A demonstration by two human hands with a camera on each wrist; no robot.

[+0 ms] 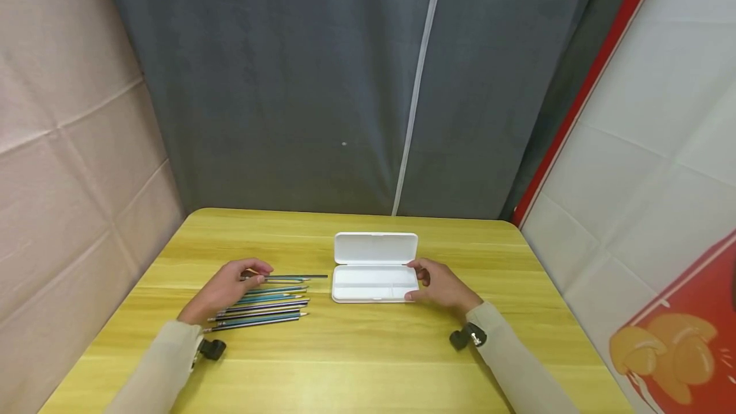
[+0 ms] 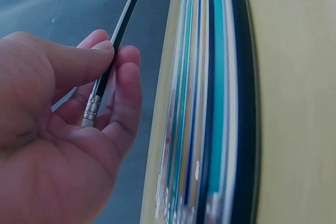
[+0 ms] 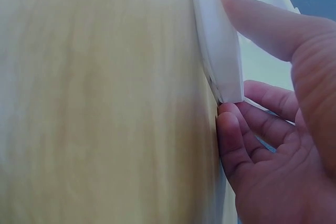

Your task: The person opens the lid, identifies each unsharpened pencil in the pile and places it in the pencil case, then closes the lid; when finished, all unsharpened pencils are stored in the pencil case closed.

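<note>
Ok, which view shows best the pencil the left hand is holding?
The left wrist view: the left hand pinches the dark pencil between thumb and fingers, its metal ferrule showing. The head view shows that pencil only as a thin line above the row of pencils. The right wrist view lacks it.

white pencil case (image 1: 375,267) lies open, seemingly empty; dark pencil (image 1: 293,276) above a row of pencils (image 1: 261,305).

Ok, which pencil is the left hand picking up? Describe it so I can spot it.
On the yellow table, left of the open white case, lies a row of pencils. The one you want is the black pencil at the far edge, pinched in the left hand.
</note>
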